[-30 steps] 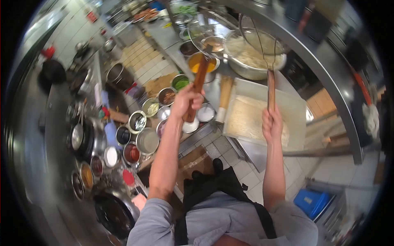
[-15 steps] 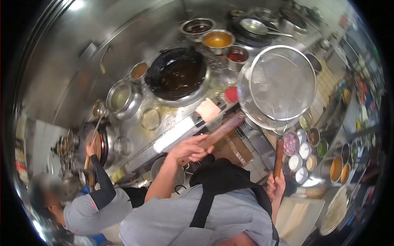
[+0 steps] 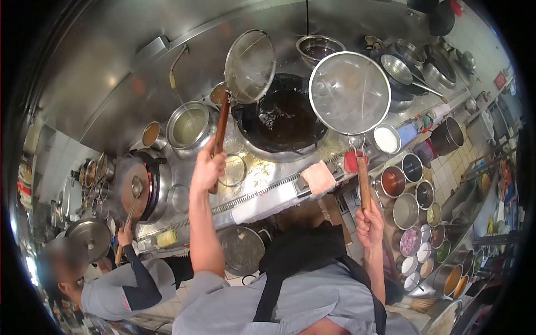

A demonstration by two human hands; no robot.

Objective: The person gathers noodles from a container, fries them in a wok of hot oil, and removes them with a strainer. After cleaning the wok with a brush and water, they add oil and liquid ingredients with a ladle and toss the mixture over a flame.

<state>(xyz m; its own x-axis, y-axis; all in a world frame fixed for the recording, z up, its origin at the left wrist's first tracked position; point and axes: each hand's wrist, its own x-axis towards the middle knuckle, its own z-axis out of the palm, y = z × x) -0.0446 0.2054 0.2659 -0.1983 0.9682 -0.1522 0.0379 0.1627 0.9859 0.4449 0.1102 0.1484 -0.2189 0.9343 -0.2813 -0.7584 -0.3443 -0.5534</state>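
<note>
My left hand [image 3: 209, 170] is closed around the wooden handle of a round mesh strainer [image 3: 250, 66], held upright near the left rim of the wok. In my right hand [image 3: 369, 224] is the wooden handle of a second round mesh strainer [image 3: 349, 92], its wide mesh raised at the wok's right. Both meshes look bare. Between and below them sits a big black wok [image 3: 282, 125] with dark liquid in it. A pink folded cloth [image 3: 318, 177] lies on the stove's front edge, between my two hands.
At the left, a co-worker's hand [image 3: 124, 235] holds a ladle [image 3: 134, 195] over another wok [image 3: 146, 181]. A steel pot [image 3: 190, 127] stands left of the big wok. Several containers, one with chopped onion [image 3: 410, 241], line the right. A large pot [image 3: 241, 251] is below my left arm.
My left hand has risen and swung its strainer from low in front of me up over the stove. The right strainer has shifted left toward the wok. My view has turned rightward.
</note>
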